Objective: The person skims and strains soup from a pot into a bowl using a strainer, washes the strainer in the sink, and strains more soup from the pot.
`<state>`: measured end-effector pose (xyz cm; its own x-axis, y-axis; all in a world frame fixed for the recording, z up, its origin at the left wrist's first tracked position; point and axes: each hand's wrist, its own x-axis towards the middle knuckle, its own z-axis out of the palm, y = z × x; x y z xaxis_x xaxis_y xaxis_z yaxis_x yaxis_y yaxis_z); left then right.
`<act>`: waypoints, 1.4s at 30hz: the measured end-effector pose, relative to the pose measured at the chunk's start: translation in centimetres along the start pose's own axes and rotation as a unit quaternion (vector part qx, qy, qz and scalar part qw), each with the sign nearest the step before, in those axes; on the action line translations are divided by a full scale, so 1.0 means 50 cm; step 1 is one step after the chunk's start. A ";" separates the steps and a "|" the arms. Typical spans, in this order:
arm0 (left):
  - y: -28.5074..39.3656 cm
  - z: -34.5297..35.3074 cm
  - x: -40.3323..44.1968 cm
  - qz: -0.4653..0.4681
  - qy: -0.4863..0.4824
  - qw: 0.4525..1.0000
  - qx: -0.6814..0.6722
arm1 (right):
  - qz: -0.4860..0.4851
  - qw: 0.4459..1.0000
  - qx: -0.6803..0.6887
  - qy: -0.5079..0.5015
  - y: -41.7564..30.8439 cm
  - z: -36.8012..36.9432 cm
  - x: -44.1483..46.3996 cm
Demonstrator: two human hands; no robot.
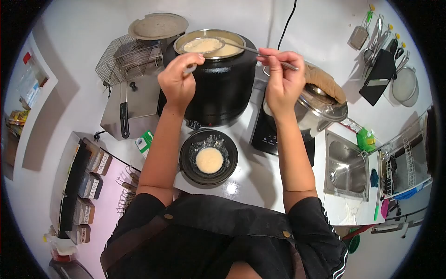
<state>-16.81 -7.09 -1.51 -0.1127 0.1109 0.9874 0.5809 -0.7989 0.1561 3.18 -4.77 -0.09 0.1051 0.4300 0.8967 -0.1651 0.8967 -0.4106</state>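
Note:
A large black pot [211, 86] with a metal rim holds a pale, creamy mixture [234, 46]. Over its opening is a round strainer [203, 45] with pale, lumpy stuff in it. My left hand [179, 83], fingers closed, grips the strainer's handle end near the pot's front rim. My right hand [282, 79] is closed on a long metal spoon [246, 48], whose far end reaches to the strainer. In front of the pot sits a black bowl [186, 162] with pale batter in the middle and smears on its inner wall.
On the right stand a lidded steel pot [320, 109] with a brown cloth [325, 83], a black cooktop [265, 137] and a sink [346, 162]. A fryer with wire baskets [109, 65] is at left. Utensils [378, 76] hang on the right wall.

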 end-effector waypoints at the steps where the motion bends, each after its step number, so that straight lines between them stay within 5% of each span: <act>1: 0.000 0.000 0.005 -0.004 -0.004 1.000 -0.001 | -0.026 0.999 0.022 0.024 -0.012 -0.006 -0.002; 8: 0.049 -0.054 -0.004 0.104 -0.004 0.994 -0.029 | -0.063 0.996 0.018 0.065 -0.130 -0.096 -0.105; 17: 0.227 -0.212 -0.086 0.042 0.016 0.982 -0.181 | -0.039 0.989 -0.009 0.145 -0.218 -0.227 -0.205; 20: 0.246 -0.230 -0.145 -0.116 -0.020 0.962 -0.248 | -0.019 0.988 -0.002 0.156 -0.228 -0.251 -0.229; 24: 0.228 -0.172 -0.237 -0.404 0.006 0.907 -0.123 | 0.027 0.983 -0.021 0.180 -0.216 -0.241 -0.255; 27: 0.195 -0.142 -0.284 -0.484 0.039 0.873 -0.056 | 0.051 0.980 -0.034 0.189 -0.211 -0.234 -0.271; 42: 0.175 -0.153 -0.251 -0.492 0.087 0.865 -0.052 | 0.097 0.974 -0.029 0.201 -0.215 -0.236 -0.308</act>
<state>-16.50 -20.00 -12.74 -0.6358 0.6836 0.3583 0.0604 -0.4188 0.9061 14.91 -19.77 -11.43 0.4542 0.5886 0.6688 -0.1657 0.7934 -0.5858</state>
